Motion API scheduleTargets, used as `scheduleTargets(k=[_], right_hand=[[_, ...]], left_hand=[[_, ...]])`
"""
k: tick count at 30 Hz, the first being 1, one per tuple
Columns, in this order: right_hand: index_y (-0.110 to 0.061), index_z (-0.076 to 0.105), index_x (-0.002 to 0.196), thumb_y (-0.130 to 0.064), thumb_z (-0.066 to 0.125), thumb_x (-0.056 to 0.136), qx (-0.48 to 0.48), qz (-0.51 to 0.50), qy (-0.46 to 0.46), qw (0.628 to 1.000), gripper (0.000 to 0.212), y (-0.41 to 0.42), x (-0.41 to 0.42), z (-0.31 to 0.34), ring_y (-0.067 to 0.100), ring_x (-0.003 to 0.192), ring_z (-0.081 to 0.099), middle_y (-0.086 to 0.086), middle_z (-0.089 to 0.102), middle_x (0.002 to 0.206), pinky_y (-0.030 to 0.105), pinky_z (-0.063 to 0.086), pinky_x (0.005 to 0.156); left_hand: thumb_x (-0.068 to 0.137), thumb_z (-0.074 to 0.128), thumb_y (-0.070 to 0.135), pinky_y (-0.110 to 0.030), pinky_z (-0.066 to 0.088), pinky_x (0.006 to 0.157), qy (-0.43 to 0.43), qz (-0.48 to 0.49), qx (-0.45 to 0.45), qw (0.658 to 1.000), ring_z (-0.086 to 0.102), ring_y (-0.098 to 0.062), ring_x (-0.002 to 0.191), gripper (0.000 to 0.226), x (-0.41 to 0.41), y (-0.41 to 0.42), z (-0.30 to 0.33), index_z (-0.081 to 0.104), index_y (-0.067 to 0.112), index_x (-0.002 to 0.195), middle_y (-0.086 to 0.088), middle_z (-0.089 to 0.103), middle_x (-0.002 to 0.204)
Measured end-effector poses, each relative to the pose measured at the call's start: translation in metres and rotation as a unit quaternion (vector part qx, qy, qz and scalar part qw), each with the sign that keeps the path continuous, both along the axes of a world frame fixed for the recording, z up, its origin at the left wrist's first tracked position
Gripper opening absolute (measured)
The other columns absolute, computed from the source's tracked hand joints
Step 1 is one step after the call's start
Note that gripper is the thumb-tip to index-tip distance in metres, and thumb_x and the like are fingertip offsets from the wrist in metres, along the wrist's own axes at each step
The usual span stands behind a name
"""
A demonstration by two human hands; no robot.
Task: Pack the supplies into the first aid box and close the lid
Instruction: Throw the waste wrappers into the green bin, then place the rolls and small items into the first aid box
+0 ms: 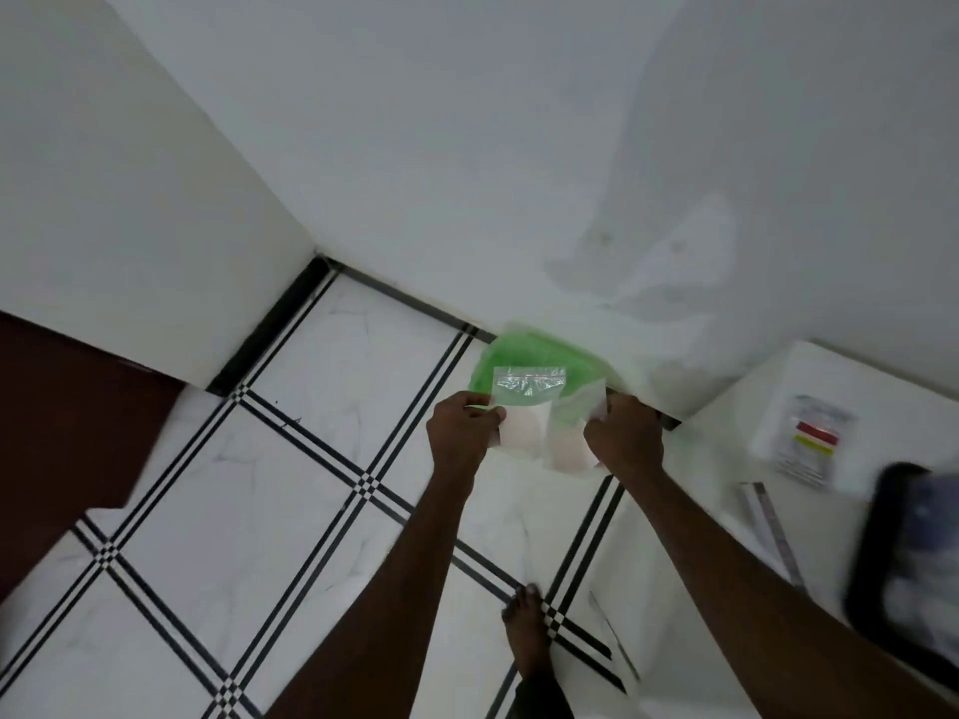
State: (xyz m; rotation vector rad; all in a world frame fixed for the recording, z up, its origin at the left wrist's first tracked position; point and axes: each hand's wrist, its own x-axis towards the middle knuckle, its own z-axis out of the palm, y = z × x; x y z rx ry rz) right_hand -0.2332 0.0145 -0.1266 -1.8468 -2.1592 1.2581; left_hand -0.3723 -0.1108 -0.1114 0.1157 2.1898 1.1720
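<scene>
Two clear zip bags with pale contents are held up over the floor. My left hand point(462, 425) pinches the left zip bag point(524, 407), which has a red line along its seal. My right hand point(622, 438) grips the right zip bag point(571, 433), partly overlapped by the first. Behind them a green plastic container point(539, 350) rests on the floor against the wall. On the white table point(726, 469) at right lies a packet with red and yellow bands point(814, 438). The view is blurred by motion.
A dark tray-like object point(903, 568) sits at the table's right edge, with a thin strip point(770, 526) beside it. My bare foot point(529, 635) stands on the white tiled floor point(259, 511) with black lines. A dark red door point(62, 433) is at left.
</scene>
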Motion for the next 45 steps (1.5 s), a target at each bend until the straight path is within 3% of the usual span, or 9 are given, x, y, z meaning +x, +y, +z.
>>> scheduleTargets(k=[4, 7, 12, 14, 19, 24, 30, 38, 45], right_hand=[[-0.004, 0.065, 0.084, -0.007, 0.055, 0.072, -0.06, -0.043, -0.041, 0.996, 0.016, 0.014, -0.066, -0.082, 0.035, 0.092, 0.067, 0.017, 0.071, 0.093, 0.028, 0.045, 0.068], [0.0, 0.068, 0.093, -0.009, 0.056, 0.075, -0.091, -0.082, -0.049, 0.991, 0.024, 0.028, -0.108, -0.157, 0.033, 0.089, 0.071, 0.017, 0.073, 0.095, 0.031, 0.056, 0.074], [0.006, 0.065, 0.093, -0.008, 0.059, 0.072, -0.171, -0.173, -0.019, 0.97, 0.026, 0.045, -0.141, -0.245, 0.032, 0.078, 0.071, 0.015, 0.07, 0.081, 0.045, 0.06, 0.077], [0.006, 0.064, 0.091, -0.009, 0.058, 0.074, -0.196, -0.202, -0.002, 0.96, 0.024, 0.05, -0.141, -0.267, 0.032, 0.074, 0.072, 0.016, 0.07, 0.076, 0.049, 0.061, 0.075], [0.001, 0.066, 0.099, -0.015, 0.059, 0.079, -0.243, -0.236, 0.05, 0.94, 0.026, 0.052, -0.125, -0.284, 0.026, 0.071, 0.07, 0.016, 0.073, 0.089, 0.039, 0.058, 0.072], [0.001, 0.066, 0.107, -0.019, 0.059, 0.086, -0.3, -0.273, 0.142, 0.903, 0.03, 0.043, -0.111, -0.218, 0.03, 0.082, 0.07, 0.019, 0.072, 0.1, 0.032, 0.056, 0.066], [0.001, 0.067, 0.107, -0.016, 0.057, 0.089, -0.245, -0.257, 0.256, 0.899, 0.027, 0.029, -0.07, -0.069, 0.03, 0.087, 0.07, 0.019, 0.072, 0.101, 0.041, 0.056, 0.083], [-0.003, 0.07, 0.096, -0.015, 0.058, 0.09, -0.114, -0.21, 0.332, 0.913, 0.018, 0.016, 0.082, 0.129, 0.028, 0.08, 0.071, 0.018, 0.074, 0.092, 0.038, 0.056, 0.074], [-0.007, 0.07, 0.094, -0.019, 0.057, 0.091, -0.031, -0.216, 0.318, 0.923, 0.018, 0.007, 0.245, 0.199, 0.027, 0.077, 0.072, 0.01, 0.076, 0.086, 0.038, 0.057, 0.071]], left_hand=[[0.054, 0.076, 0.028, -0.047, 0.062, 0.073, -0.034, 0.008, -0.026, 0.999, 0.074, -0.03, 0.078, 0.036, -0.062, 0.015, -0.104, 0.071, 0.016, 0.087, -0.013, 0.075, 0.087], [0.045, 0.076, 0.035, -0.046, 0.061, 0.078, -0.053, 0.017, -0.04, 0.998, 0.074, -0.028, 0.084, 0.04, -0.095, 0.027, -0.19, 0.069, 0.02, 0.081, -0.012, 0.074, 0.094], [0.077, 0.075, 0.006, -0.044, 0.06, 0.085, -0.171, 0.037, -0.013, 0.984, 0.072, -0.028, 0.081, 0.026, -0.107, 0.056, -0.243, 0.065, 0.004, 0.101, -0.019, 0.069, 0.1], [0.085, 0.067, 0.003, -0.043, 0.057, 0.092, -0.24, 0.038, 0.0, 0.97, 0.066, -0.028, 0.08, 0.007, -0.103, 0.062, -0.261, 0.061, 0.005, 0.086, -0.018, 0.063, 0.092], [0.078, 0.059, -0.001, -0.034, 0.05, 0.076, -0.268, 0.064, 0.006, 0.961, 0.053, -0.023, 0.077, 0.007, -0.087, 0.057, -0.278, 0.061, 0.005, 0.075, -0.015, 0.052, 0.081], [0.09, 0.057, 0.0, -0.034, 0.052, 0.081, -0.287, 0.07, 0.06, 0.953, 0.056, -0.027, 0.084, 0.01, -0.074, 0.059, -0.216, 0.064, 0.004, 0.083, -0.02, 0.059, 0.089], [0.091, 0.06, 0.01, -0.037, 0.056, 0.093, -0.258, 0.03, 0.138, 0.956, 0.069, -0.03, 0.099, 0.026, -0.035, 0.069, -0.087, 0.066, -0.002, 0.113, -0.019, 0.071, 0.102], [0.094, 0.055, 0.016, -0.04, 0.053, 0.097, -0.231, -0.084, 0.234, 0.941, 0.067, -0.032, 0.11, 0.031, 0.089, 0.073, 0.09, 0.066, 0.002, 0.119, -0.021, 0.07, 0.116], [0.097, 0.052, 0.018, -0.042, 0.054, 0.097, -0.247, -0.193, 0.227, 0.922, 0.066, -0.036, 0.111, 0.033, 0.232, 0.066, 0.145, 0.064, 0.0, 0.121, -0.025, 0.068, 0.118]])
